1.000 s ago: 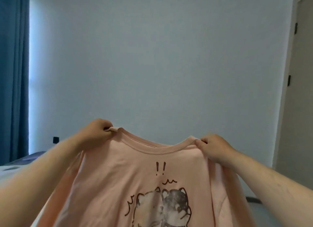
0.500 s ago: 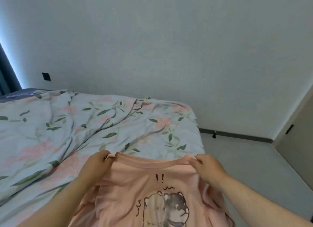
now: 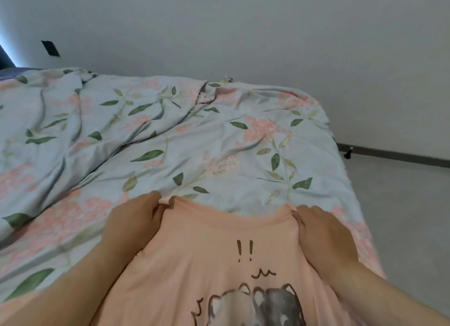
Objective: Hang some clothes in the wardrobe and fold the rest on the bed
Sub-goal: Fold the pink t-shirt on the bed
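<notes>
Lowered from in front of the wall, the pink T-shirt (image 3: 219,265) now hangs over the near edge of the bed (image 3: 170,136). Left hand (image 3: 132,224) and right hand (image 3: 323,235) each pinch a shoulder by the collar. Best to keep it taut and lay it flat, print down, before folding.

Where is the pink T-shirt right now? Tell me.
The pink T-shirt is low in the head view, over the floral bed, held at its shoulders by left hand and right hand.
</notes>
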